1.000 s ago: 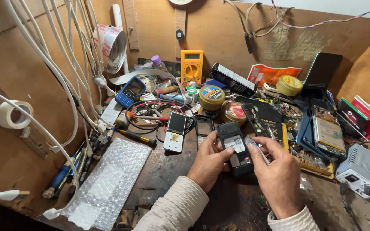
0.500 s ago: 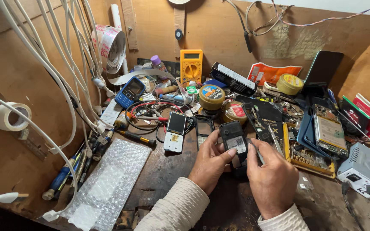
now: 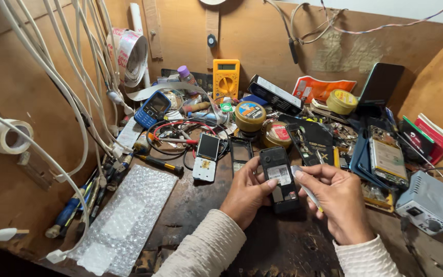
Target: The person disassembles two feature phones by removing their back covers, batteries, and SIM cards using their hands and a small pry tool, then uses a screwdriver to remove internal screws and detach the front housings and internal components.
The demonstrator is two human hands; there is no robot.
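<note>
Your left hand [image 3: 246,197] is gripping an opened black phone [image 3: 279,177] from its left side, thumb pressing on the grey label. Your right hand [image 3: 337,202] is pinching tweezers [image 3: 306,189] just beside the phone's right edge. Beyond your left hand a white phone [image 3: 205,156] is lying; bubble wrap [image 3: 129,218] is lying further left.

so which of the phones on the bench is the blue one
The keypad phone at the back left, beside the white cables; the others are black or white.
</note>
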